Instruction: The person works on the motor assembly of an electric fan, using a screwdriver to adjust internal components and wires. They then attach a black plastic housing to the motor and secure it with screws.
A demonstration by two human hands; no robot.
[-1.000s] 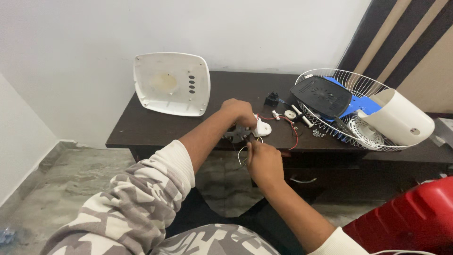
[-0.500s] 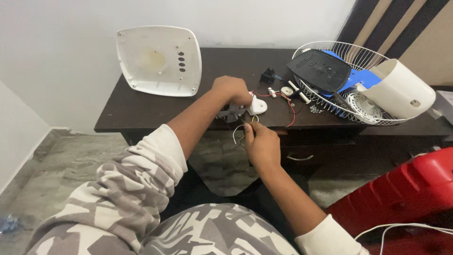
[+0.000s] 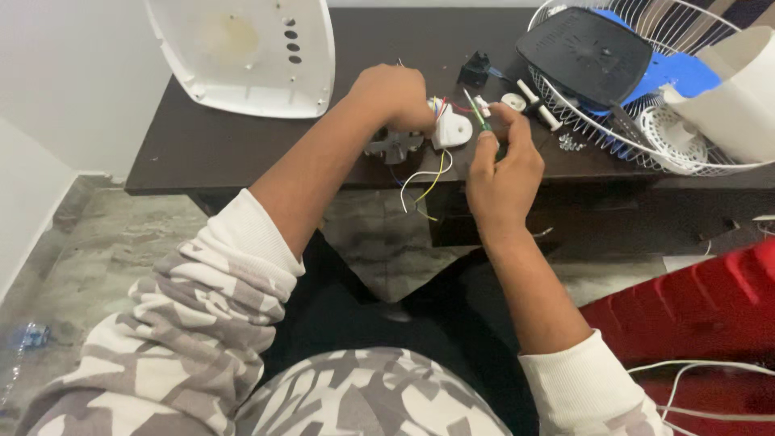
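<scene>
Two fan covers (image 3: 246, 52) and wire grille (image 3: 646, 97) flank hands.

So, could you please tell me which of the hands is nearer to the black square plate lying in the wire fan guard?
Right. The right hand is just below-left of the black plate; the left hand sits farther left, over the small white part.

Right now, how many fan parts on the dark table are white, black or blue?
White: 4 (square panel, wire guard, cone housing, small piece by the left hand)
Black: 2 (round cover, small block)
Blue: 1 (blade)
Total: 7
</scene>
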